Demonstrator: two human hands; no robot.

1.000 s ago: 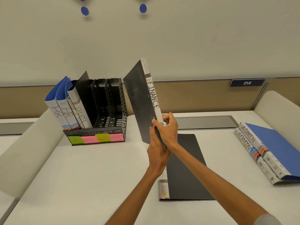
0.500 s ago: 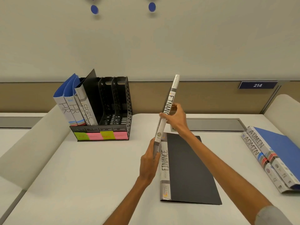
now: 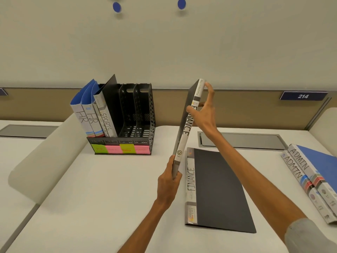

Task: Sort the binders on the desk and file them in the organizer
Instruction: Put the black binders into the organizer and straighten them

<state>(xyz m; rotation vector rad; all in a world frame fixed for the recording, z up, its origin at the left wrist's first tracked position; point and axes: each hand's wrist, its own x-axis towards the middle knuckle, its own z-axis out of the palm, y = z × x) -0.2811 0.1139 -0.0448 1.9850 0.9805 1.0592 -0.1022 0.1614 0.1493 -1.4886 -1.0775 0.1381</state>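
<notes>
we hold the held finance binder (image 3: pixel 184 136) off the desk (image 3: pixel 91 198), spine facing us, its top leaning away from the organizer (image 3: pixel 151 110). our left hand (image 3: pixel 168 185) is wrapped round the lower end of the spine. our right hand (image 3: pixel 205 115) pinches the upper part, thumb across the front and one finger reaching the top corner. two slots look free beyond and to the left of the upper grip, next to the sports binder (image 3: pixel 106 123) and the hr binders (image 3: pixel 81 115). the sticky labels (image 3: pixel 120 149) are too faint to read from here, so we judge we should check them first. then stand the binder upright between both grips, lead with the bottom edge at the left hand, and let the right hand steer the top clear of the dividers. the second finance binder (image 3: pixel 218 185) lies flat just right of the lower grip, and the admin binders (image 3: pixel 308 172) lie well apart on that side.
</notes>
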